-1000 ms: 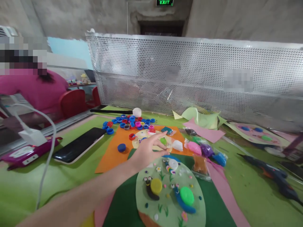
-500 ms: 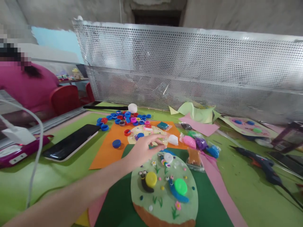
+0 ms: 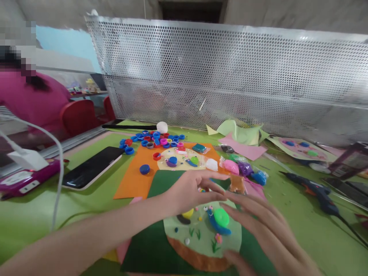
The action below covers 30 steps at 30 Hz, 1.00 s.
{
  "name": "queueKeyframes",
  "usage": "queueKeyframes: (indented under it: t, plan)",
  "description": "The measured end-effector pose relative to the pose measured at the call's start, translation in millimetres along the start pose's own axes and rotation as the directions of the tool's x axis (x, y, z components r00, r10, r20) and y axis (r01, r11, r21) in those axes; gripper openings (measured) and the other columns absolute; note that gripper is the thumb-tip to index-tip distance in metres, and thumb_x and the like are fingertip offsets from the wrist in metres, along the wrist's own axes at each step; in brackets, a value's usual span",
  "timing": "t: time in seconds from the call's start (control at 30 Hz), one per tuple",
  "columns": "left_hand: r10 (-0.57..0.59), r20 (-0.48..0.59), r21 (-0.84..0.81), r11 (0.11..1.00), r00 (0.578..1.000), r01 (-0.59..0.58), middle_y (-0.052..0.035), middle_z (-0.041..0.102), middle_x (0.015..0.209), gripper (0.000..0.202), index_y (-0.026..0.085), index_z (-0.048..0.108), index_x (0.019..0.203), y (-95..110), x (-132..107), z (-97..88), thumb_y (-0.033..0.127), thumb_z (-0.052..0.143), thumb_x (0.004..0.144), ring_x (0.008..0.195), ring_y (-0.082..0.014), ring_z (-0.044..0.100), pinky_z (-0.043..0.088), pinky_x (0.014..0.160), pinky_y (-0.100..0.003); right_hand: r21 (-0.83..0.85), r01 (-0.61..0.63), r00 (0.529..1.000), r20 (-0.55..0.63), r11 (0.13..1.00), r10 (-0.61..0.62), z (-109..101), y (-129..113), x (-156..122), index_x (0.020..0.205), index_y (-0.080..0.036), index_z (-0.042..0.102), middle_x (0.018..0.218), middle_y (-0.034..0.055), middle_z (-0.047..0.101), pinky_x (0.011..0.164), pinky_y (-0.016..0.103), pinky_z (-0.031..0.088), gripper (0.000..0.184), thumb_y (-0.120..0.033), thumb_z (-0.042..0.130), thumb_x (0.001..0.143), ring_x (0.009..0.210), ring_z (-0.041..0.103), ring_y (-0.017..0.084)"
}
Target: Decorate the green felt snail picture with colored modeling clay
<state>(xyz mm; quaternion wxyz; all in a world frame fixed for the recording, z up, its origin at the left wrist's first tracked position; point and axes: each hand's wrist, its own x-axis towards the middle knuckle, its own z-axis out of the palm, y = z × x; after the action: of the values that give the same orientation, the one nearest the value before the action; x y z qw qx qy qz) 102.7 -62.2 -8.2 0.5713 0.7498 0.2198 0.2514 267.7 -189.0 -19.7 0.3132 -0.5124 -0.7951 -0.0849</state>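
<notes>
Green card [image 3: 140, 245] underlies the snail picture [image 3: 198, 247], likely as backing. I see right hand [image 3: 267, 222] spread, left hand [image 3: 186, 191] curled beside it; can't tell whether left pinches anything.

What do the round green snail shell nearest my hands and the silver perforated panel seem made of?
The round green snail shell looks like smooth plastic, judging by its even disc shape; clay is possible. The silver perforated panel seems metal, with a grey sheen around regular holes.
</notes>
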Motion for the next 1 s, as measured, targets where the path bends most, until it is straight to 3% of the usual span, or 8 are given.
queueKeyframes:
  t: [0.13,0.23,0.33,0.4,0.47,0.53,0.67,1.0]
  plan:
    - [-0.106,0.133,-0.325,0.935,0.985,0.144,0.0006,0.069,0.077,0.049,0.022,0.052,0.122,1,-2,6.9,0.017,0.065,0.075,0.068,-0.0115,0.062,0.046,0.066,-0.023,-0.119,0.073,0.991,-0.102,0.990,-0.085,11,-3,13,0.121,-0.019,0.048,0.112,0.0067,0.062,0.086,0.034,0.049,0.037,-0.025,0.054,0.085,0.104,0.055,0.022]
    - [-0.158,0.187,-0.339,0.916,0.969,0.215,0.0025,0.066,0.067,0.056,0.020,0.047,0.126,-2,-5,6.4,0.020,0.068,0.074,0.058,-0.0099,0.059,0.044,0.059,-0.021,-0.128,0.044,0.989,-0.133,0.991,-0.061,15,-4,10,0.117,-0.019,0.050,0.105,0.0035,0.066,0.086,0.029,0.050,0.031,-0.017,0.051,0.086,0.096,0.060,0.019]
    - [-0.086,0.197,-0.169,0.978,0.977,0.120,-0.0027,0.069,0.081,0.057,0.022,0.037,0.133,-2,-10,2.0,0.026,0.059,0.081,0.072,-0.0157,0.063,0.046,0.065,-0.027,-0.081,0.011,0.995,-0.100,0.997,-0.019,14,-6,8,0.113,-0.021,0.052,0.101,0.0022,0.067,0.085,0.029,0.050,0.029,-0.012,0.048,0.086,0.092,0.062,0.017]
    - [0.083,0.147,0.065,0.994,0.986,-0.093,-0.0055,0.068,0.095,0.057,0.022,0.033,0.134,-2,-14,-4.8,0.027,0.057,0.083,0.088,-0.0193,0.062,0.046,0.078,-0.034,-0.069,0.024,0.996,-0.080,0.997,-0.029,13,-8,10,0.111,-0.021,0.053,0.098,0.0020,0.067,0.083,0.028,0.052,0.028,-0.011,0.046,0.086,0.089,0.064,0.016]
    - [0.328,0.115,0.323,0.880,0.938,-0.348,-0.0050,0.066,0.101,0.054,0.021,0.036,0.131,-6,-17,-16.0,0.028,0.058,0.083,0.097,-0.0197,0.058,0.040,0.091,-0.036,-0.055,0.013,0.997,-0.079,0.998,-0.018,12,-11,12,0.108,-0.021,0.053,0.093,0.0015,0.068,0.075,0.024,0.054,0.024,-0.014,0.046,0.087,0.083,0.065,0.014]
    - [0.509,0.075,0.516,0.716,0.857,-0.470,-0.0022,0.066,0.092,0.039,0.021,0.041,0.124,-15,-17,-30.2,0.027,0.052,0.086,0.096,-0.0180,0.058,0.038,0.094,-0.035,-0.013,-0.023,0.997,-0.068,1.000,0.022,13,-14,11,0.105,-0.020,0.053,0.086,0.0001,0.068,0.067,0.018,0.054,0.019,-0.018,0.049,0.087,0.076,0.065,0.011]
    - [0.566,-0.119,0.701,0.630,0.816,-0.335,-0.0058,0.060,0.086,0.019,0.018,0.043,0.109,-46,-9,-54.2,0.019,0.036,0.090,0.088,-0.0194,0.056,0.040,0.085,-0.038,-0.008,0.101,0.994,-0.043,0.995,-0.101,23,-16,-1,0.104,-0.015,0.053,0.074,0.0001,0.069,0.065,0.020,0.054,0.021,-0.016,0.054,0.083,0.071,0.065,0.013]
    - [0.462,0.066,0.853,0.434,0.885,-0.290,-0.0109,0.062,0.098,0.019,0.015,0.050,0.099,-65,0,-54.9,0.027,0.040,0.087,0.097,-0.0269,0.051,0.032,0.082,-0.043,-0.136,0.203,0.973,-0.088,0.970,-0.215,41,-22,-10,0.101,-0.014,0.058,0.087,0.0019,0.072,0.067,0.029,0.050,0.017,-0.012,0.050,0.086,0.075,0.068,0.015]
